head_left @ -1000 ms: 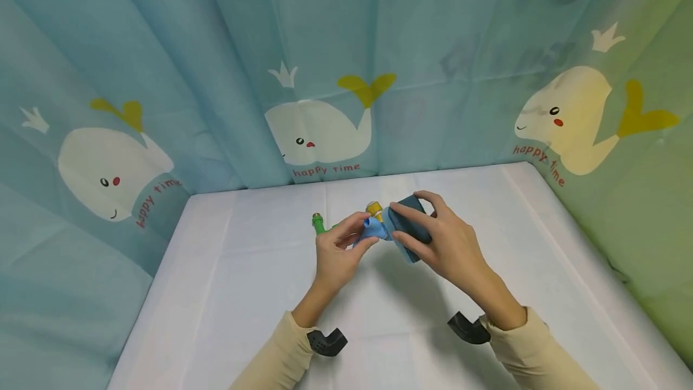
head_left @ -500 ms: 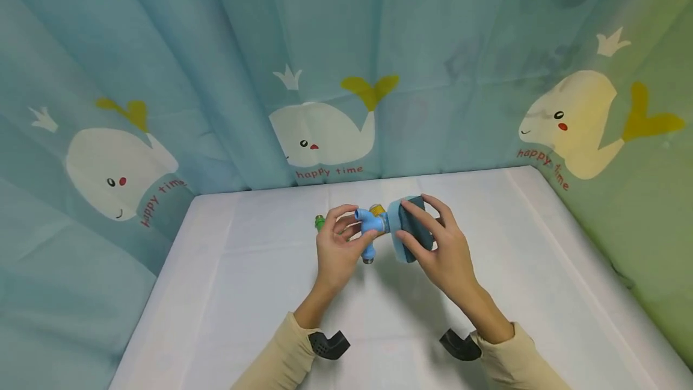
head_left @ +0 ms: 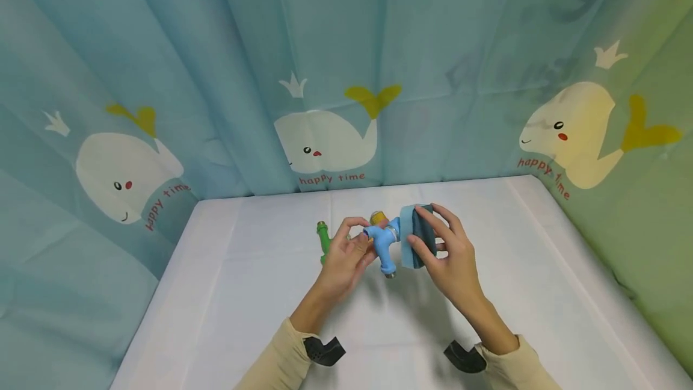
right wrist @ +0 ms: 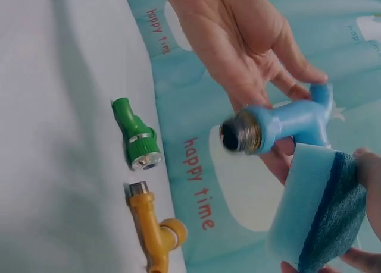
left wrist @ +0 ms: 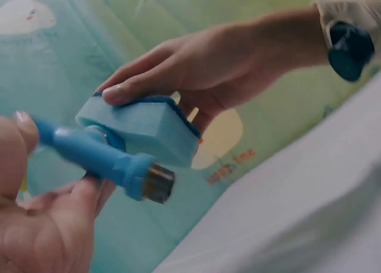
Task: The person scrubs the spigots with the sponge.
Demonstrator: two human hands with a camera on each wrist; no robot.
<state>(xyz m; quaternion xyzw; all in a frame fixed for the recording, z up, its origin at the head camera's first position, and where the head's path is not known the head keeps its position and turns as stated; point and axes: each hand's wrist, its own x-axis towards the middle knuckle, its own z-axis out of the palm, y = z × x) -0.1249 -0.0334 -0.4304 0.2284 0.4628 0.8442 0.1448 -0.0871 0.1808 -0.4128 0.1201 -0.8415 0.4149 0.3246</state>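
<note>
The hands work above the middle of a white cloth-covered worktop [head_left: 243,294], close to its far edge, where a pale blue curtain [head_left: 227,65] printed with white whales hangs in soft folds. The curtain wraps round both sides too, so open cloth lies on either side of the hands and toward the person, while beyond the hands there is only a narrow strip before the fabric wall.

The left hand [head_left: 343,257] holds a blue plastic tap [head_left: 385,244] clear of the cloth: a smooth, rounded, T-shaped piece whose spout ends in a dull metal threaded ring, pointing down and toward the person. Thumb and fingers are curled round the tap's handle end, the palm turned up and inward.

The right hand [head_left: 452,257] pinches a sponge [head_left: 415,244], a soft block of light blue foam backed with a darker, rough scouring layer. The fingers lie along the dark face and the thumb sits on the opposite side, wrist raised, fingers reaching toward the left hand. The foam face presses against the body of the tap, so the two hands are nearly together, joined by the things they grip.

On the cloth just beyond the left hand lies a green plastic tap [head_left: 323,238] with a ribbed collar and metal tip. A yellow plastic tap [head_left: 378,218] lies just beyond the blue one, mostly hidden in the head view; the right wrist view shows it lying near the green one, not touching.

Cream sleeves cover both forearms, each with a dark wrist mount.
</note>
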